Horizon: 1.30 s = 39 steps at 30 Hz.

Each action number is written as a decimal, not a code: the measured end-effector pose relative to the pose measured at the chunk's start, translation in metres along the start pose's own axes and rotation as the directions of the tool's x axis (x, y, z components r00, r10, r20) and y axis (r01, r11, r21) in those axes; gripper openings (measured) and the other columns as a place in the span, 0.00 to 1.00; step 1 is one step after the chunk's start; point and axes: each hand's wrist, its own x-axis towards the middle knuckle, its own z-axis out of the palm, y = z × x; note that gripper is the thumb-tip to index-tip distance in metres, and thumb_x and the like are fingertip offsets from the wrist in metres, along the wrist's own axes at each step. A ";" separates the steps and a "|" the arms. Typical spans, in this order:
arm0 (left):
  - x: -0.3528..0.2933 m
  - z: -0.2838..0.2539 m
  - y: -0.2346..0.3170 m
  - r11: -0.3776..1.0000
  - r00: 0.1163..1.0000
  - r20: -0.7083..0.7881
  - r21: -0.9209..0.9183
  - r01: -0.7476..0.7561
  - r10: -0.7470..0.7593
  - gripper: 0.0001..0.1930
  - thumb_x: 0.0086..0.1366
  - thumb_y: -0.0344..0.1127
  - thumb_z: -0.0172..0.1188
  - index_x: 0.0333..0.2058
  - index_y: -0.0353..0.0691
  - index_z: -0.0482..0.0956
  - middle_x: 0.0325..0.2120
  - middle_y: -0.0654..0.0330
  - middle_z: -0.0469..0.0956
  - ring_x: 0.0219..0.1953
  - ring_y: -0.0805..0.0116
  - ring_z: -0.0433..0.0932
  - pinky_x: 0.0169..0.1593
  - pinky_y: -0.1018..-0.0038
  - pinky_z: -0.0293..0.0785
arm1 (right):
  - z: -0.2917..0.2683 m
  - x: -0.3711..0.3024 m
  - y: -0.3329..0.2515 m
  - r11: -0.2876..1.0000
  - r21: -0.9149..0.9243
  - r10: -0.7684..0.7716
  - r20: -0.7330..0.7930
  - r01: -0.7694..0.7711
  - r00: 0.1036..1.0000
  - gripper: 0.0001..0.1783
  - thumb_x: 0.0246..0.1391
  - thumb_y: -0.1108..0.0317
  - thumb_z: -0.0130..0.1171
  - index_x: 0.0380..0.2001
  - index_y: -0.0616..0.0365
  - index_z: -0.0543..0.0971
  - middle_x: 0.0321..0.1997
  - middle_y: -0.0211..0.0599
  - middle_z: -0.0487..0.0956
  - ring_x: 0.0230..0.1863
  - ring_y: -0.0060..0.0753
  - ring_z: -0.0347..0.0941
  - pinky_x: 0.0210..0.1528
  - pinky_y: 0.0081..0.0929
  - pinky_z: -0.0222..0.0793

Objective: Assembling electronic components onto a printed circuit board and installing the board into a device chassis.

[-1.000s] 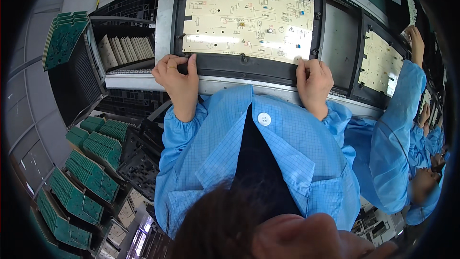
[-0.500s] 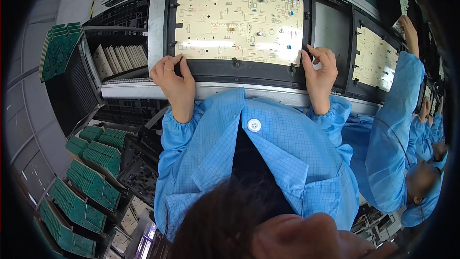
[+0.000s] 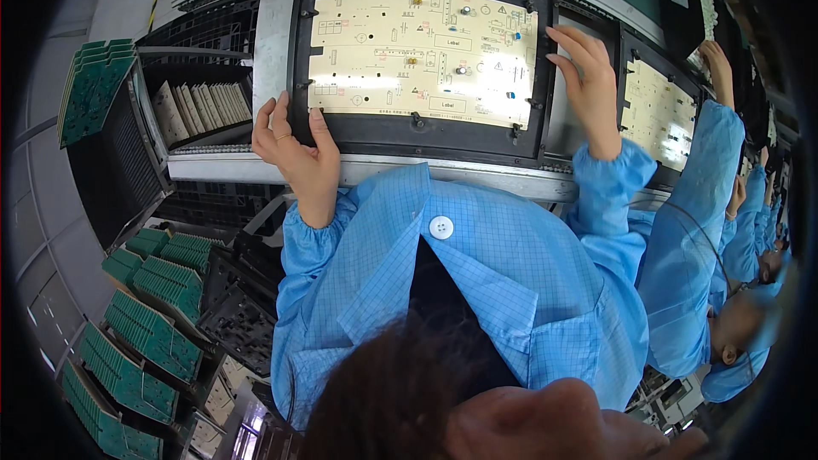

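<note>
A cream printed circuit board (image 3: 388, 43) with a few small components lies flat in a black carrier frame (image 3: 477, 138), ringed by small black clips. My left hand (image 3: 300, 158) is open at the frame's near left corner, thumb by the board's corner and the other fingers spread over the frame's left edge. At the frame's right side, my right hand (image 3: 590, 81) is open too, with index finger and thumb apart. Its fingertips are close to the frame's edge; whether they touch it I cannot tell. Neither hand holds anything.
The carrier rests on a rail conveyor (image 3: 375, 169). Another carrier with a cream board (image 3: 656, 111) sits at right, beside a co-worker's blue sleeve (image 3: 694, 213). Left stands a black rack (image 3: 209, 111) of upright boards. Several stacks of green boards (image 3: 153, 332) fill the lower left.
My right hand has left the board's near right corner and moved up along the frame's right side. My left hand has shifted slightly left and down, its fingers spreading wider.
</note>
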 end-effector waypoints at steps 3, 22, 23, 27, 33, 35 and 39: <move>-0.002 -0.001 -0.004 1.000 1.000 -0.005 0.008 0.004 -0.004 0.23 0.66 0.33 0.57 0.57 0.29 0.69 0.57 0.43 0.62 0.60 0.47 0.53 0.62 0.51 0.52 | 0.014 0.005 0.009 0.994 0.015 0.109 0.064 -0.110 0.992 0.15 0.48 0.75 0.66 0.43 0.58 0.83 0.44 0.40 0.79 0.45 0.41 0.75 0.41 0.28 0.73; 0.007 -0.004 -0.015 0.973 0.985 -0.062 -0.179 0.146 -0.159 0.25 0.59 0.26 0.53 0.57 0.30 0.68 0.56 0.43 0.67 0.58 0.43 0.64 0.62 0.55 0.58 | 0.035 0.130 0.004 0.994 -0.049 -0.108 -0.194 0.100 0.975 0.09 0.58 0.71 0.60 0.40 0.63 0.80 0.38 0.48 0.81 0.38 0.48 0.78 0.40 0.35 0.72; 0.002 -0.001 -0.016 0.975 0.991 -0.085 -0.203 0.087 -0.106 0.25 0.58 0.26 0.54 0.56 0.30 0.69 0.54 0.42 0.68 0.57 0.43 0.64 0.61 0.54 0.59 | 0.044 0.142 0.020 0.985 -0.168 -0.067 -0.100 0.050 0.993 0.15 0.58 0.65 0.61 0.43 0.65 0.78 0.38 0.53 0.80 0.40 0.58 0.77 0.42 0.41 0.72; 0.004 0.010 -0.016 0.975 0.984 -0.169 -0.223 0.023 -0.062 0.26 0.53 0.27 0.55 0.53 0.30 0.70 0.52 0.42 0.70 0.55 0.41 0.66 0.59 0.53 0.61 | 0.044 0.159 0.062 0.973 0.075 0.205 0.139 -0.217 0.969 0.20 0.49 0.63 0.68 0.44 0.63 0.80 0.42 0.53 0.82 0.46 0.56 0.79 0.47 0.44 0.73; -0.013 -0.001 -0.006 0.972 0.976 -0.160 -0.207 0.113 -0.147 0.24 0.55 0.26 0.55 0.54 0.34 0.72 0.52 0.46 0.71 0.55 0.45 0.66 0.59 0.56 0.61 | 0.074 0.172 0.058 0.979 -0.024 0.204 0.103 -0.203 0.974 0.17 0.44 0.67 0.73 0.36 0.66 0.81 0.33 0.52 0.83 0.38 0.53 0.80 0.42 0.40 0.73; -0.013 0.003 -0.007 0.977 0.981 -0.156 -0.195 0.086 -0.118 0.24 0.55 0.26 0.55 0.54 0.35 0.72 0.52 0.47 0.71 0.55 0.45 0.66 0.59 0.56 0.61 | 0.076 0.172 0.066 0.978 0.031 0.205 0.062 -0.207 0.977 0.14 0.45 0.70 0.69 0.36 0.66 0.81 0.32 0.52 0.83 0.37 0.53 0.80 0.41 0.41 0.73; 0.001 0.011 -0.014 0.983 0.992 -0.090 -0.170 0.069 -0.085 0.23 0.57 0.28 0.56 0.54 0.34 0.72 0.50 0.46 0.73 0.54 0.43 0.68 0.59 0.55 0.62 | 0.086 0.171 0.087 0.985 -0.036 0.162 -0.119 -0.168 0.979 0.08 0.51 0.71 0.61 0.31 0.65 0.83 0.30 0.57 0.81 0.37 0.58 0.80 0.40 0.44 0.74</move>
